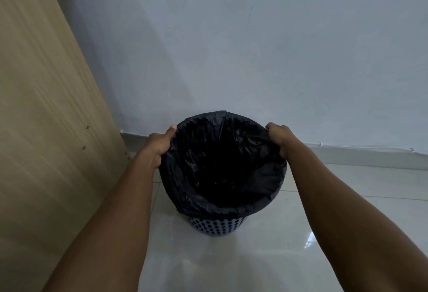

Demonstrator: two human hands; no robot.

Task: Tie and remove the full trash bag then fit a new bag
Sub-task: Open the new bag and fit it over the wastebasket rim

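While the perforated blue plastic bin stands on the glossy pale floor tiles near the white wall, a crinkled black plastic trash bag lines it, folded over the rim. Left hand and right hand each clutch the bag's edge on opposite sides. A light wooden panel stands on the left.

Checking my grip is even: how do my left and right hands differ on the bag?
The left hand holds the black bag at its left edge, thumb raised over the rim; the right hand holds the right edge, fingers curled into bunched plastic. Both grip the bag atop the bin.
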